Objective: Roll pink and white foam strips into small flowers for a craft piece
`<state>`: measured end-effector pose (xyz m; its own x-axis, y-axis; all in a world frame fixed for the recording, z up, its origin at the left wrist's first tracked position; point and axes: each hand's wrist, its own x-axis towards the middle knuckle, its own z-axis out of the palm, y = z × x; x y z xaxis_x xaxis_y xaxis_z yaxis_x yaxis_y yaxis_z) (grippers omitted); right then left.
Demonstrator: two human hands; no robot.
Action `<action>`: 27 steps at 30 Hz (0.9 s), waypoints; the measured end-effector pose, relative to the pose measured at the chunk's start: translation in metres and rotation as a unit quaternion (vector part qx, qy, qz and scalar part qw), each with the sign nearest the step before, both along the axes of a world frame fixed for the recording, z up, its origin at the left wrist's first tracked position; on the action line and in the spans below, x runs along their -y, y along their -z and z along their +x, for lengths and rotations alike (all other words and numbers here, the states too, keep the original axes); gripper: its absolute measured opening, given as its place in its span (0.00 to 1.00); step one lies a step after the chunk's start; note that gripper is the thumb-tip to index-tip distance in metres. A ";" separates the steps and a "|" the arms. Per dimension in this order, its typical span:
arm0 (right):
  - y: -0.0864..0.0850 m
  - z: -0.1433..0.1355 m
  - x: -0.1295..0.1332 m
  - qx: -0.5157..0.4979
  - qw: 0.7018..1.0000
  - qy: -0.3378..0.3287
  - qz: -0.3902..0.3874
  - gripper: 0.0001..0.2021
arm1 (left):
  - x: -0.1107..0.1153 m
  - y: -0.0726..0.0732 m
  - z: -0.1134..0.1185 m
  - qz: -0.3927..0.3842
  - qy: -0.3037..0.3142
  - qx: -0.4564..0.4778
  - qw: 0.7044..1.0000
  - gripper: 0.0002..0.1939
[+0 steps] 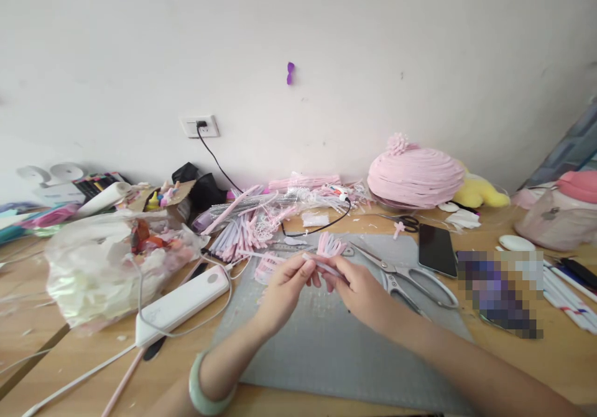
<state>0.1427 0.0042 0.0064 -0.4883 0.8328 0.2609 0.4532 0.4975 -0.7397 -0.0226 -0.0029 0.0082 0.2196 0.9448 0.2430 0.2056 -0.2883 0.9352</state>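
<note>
Over the grey cutting mat point(298, 355), my left hand point(285, 283) and my right hand point(359, 286) meet with their fingertips nearly touching. Between them runs a pale lilac-pink pipe cleaner point(325, 265), pinched by the fingers of both. Its far end is partly hidden by my fingers. Just behind my hands lies a small bunch of pink and lilac pipe cleaner pieces point(329, 243). Large metal scissors point(396, 271) rest with blades apart beside my right hand. Left of my left hand are pink looped pieces point(267, 268) on the mat.
A white power strip point(184, 305) with cables and a plastic bag of scraps point(107, 274) lie left. At the back are a pile of pipe cleaners point(245, 233) and a pink domed object point(417, 178). A black phone point(437, 250) and markers point(566, 296) are right.
</note>
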 end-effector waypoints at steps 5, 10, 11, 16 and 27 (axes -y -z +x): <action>0.019 0.001 -0.020 -0.029 0.988 0.087 -0.125 0.18 | -0.044 0.001 -0.048 0.113 -0.048 -0.434 0.893 0.15; 0.022 0.003 -0.024 -0.113 0.967 0.097 -0.206 0.20 | -0.062 0.021 -0.085 0.094 -0.067 -0.602 0.790 0.14; 0.022 0.003 -0.024 -0.120 0.963 0.099 -0.220 0.19 | -0.062 0.023 -0.087 0.089 -0.060 -0.600 0.793 0.14; 0.023 0.001 -0.022 -0.143 0.952 0.092 -0.256 0.17 | -0.063 0.024 -0.085 0.078 -0.059 -0.581 0.808 0.15; 0.025 0.000 -0.018 -0.152 0.965 0.064 -0.204 0.21 | -0.051 0.008 -0.051 0.036 -0.161 -0.243 0.956 0.14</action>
<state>0.1422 0.0222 -0.0186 -0.3267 0.9450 0.0124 0.2235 0.0900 -0.9705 -0.0740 0.0483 -0.0002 0.0232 0.9674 0.2524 0.7004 -0.1959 0.6864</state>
